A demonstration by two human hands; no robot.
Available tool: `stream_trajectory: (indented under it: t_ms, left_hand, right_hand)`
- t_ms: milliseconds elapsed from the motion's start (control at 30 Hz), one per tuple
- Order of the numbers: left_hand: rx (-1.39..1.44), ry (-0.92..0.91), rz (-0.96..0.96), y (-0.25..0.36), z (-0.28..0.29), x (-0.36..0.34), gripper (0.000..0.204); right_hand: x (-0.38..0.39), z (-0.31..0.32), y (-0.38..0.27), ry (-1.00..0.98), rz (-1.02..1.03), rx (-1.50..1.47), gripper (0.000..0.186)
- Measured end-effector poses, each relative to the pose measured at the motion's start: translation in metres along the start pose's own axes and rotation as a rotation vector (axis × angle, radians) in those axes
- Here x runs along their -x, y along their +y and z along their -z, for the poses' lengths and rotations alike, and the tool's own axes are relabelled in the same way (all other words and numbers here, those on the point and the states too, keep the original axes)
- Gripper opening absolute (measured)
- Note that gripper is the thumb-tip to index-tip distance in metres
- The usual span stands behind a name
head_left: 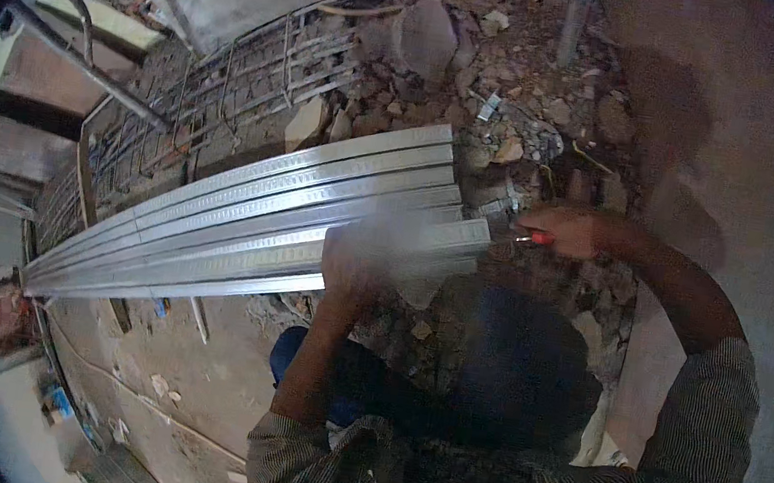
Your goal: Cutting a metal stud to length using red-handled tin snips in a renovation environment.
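Observation:
Long silvery ribbed metal channels (257, 185) lie side by side, running from the far left to the middle of the view. My left hand (352, 261) is closed over the nearer channels, close to their right end; a blurred patch hides part of its fingers. One channel end (466, 237) sticks out to the right past that hand. Just beyond this end, my right hand (578, 235) is closed round a small red-handled tool (538, 237) with a short metal tip pointing left. The tip is apart from the metal, and its exact kind is too small to tell.
Broken stones and rubble (512, 111) cover the ground beyond the channels. Steel rods (312, 70) lie at the back left, near a metal pipe (88, 61). A plastered wall (765, 194) rises on the right. My bent knees are below the channels.

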State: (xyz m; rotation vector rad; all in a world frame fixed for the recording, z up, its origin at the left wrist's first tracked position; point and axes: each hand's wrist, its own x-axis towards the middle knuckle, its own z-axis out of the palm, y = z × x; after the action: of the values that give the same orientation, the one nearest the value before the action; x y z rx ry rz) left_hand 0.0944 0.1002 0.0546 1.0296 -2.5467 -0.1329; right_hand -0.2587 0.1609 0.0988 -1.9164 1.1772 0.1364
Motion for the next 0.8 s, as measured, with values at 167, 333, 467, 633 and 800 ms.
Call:
stream_trajectory:
  t_ms: [167,333,467,633,800]
  left_hand:
    - [0.046,-0.316,0.014,-0.006,-0.021,-0.004,0.034]
    - [0.023,-0.456,0.097,0.002,-0.036,0.0,0.034]
    - [0.05,-0.33,0.045,0.0,-0.046,0.006,0.033]
    - [0.061,-0.322,0.045,-0.004,-0.052,0.009,0.036]
    - [0.04,-0.41,0.112,-0.002,-0.051,0.005,0.039]
  right_hand:
    - [-0.035,-0.014,0.042,-0.27,-0.263,-0.469,0.052]
    - [-0.052,-0.052,0.073,0.05,0.388,-0.079,0.024]
    - [-0.061,-0.062,0.079,-0.044,0.247,-0.057,0.025]
    - [-0.053,-0.055,0.068,-0.144,0.102,-0.08,0.059]
    - [-0.047,-0.06,0.063,-0.154,0.052,0.051,0.056]
